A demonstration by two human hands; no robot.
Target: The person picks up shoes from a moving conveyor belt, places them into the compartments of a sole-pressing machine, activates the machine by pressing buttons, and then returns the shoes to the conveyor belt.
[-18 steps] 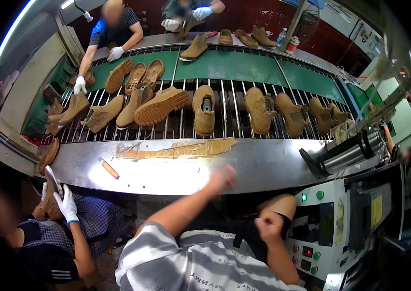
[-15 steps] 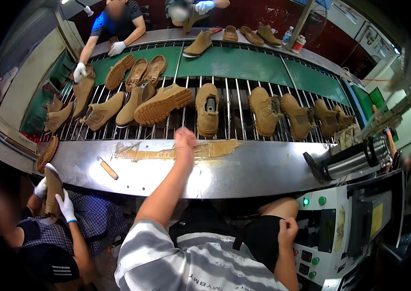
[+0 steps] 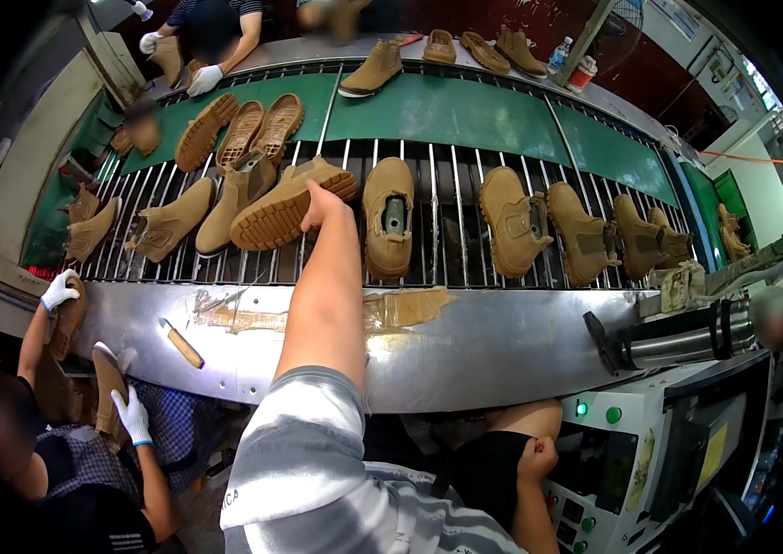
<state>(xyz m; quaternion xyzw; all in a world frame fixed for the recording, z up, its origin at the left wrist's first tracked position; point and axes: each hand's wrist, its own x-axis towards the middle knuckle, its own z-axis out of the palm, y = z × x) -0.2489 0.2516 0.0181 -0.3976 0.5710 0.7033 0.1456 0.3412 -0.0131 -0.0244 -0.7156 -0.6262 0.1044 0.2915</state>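
Left hand (image 3: 320, 205) is right on the tan boot (image 3: 271, 210), at its heel end, upper left of centre; finger closure, can't tell! Right hand (image 3: 538, 456), lower right, is curled tight beside black shorts (image 3: 475, 466).

Boots (image 3: 173, 220) on rods (image 3: 436, 222) flank the left hand (image 3: 327, 207); nearer and left, a tool (image 3: 185, 347) on the counter (image 3: 475, 360); cabinet (image 3: 639, 434) beside the right hand (image 3: 537, 457).

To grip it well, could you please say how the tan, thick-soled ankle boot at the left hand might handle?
The tan boot likely feels sole-heavy, given its chunky tread. Those ridges should give the left hand grip. Tilted over spaced metal rods, it may rock if pushed.
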